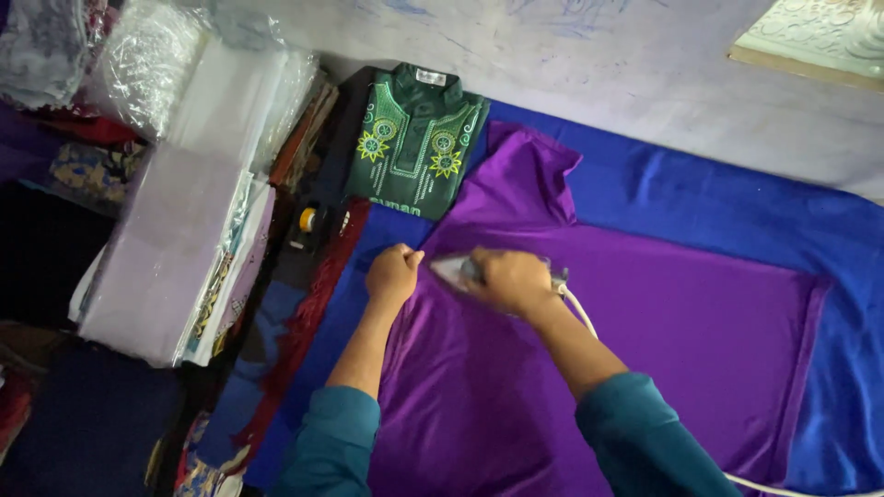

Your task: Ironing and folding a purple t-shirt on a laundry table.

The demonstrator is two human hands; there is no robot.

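A: While pressing at centre frame, gripped the iron tight in the right hand, tip aimed left.

B: And with the left hand?

A: Curled it into a fist just left of the tip, right at the edge of the purple cloth. Pinching or only pressing down? Couldn't tell.

B: Spread where?

A: Flat from centre to lower right, over a blue cloth, with one sleeve-like flap pointing up beside the green shirt folded at upper centre.

B: Noticed anything else about?

A: Saw a cord trailing from the back of the iron, alongside the right forearm, then showing again at the lower right edge. Also spotted plastic packs stacked at left, plus a tape roll and red fringe between those and the blue cloth.

B: Judged it how, as to doing it well?

A: Probably needed the fist to hold that edge taut yet stay clear of the hot tip, given so little gap. Called, most likely, for long even strokes away from the fist, with no lingering on such shiny fabric. Looked wise, too, to keep the cord off the pressed part and to smooth creases flat ahead of the sole.
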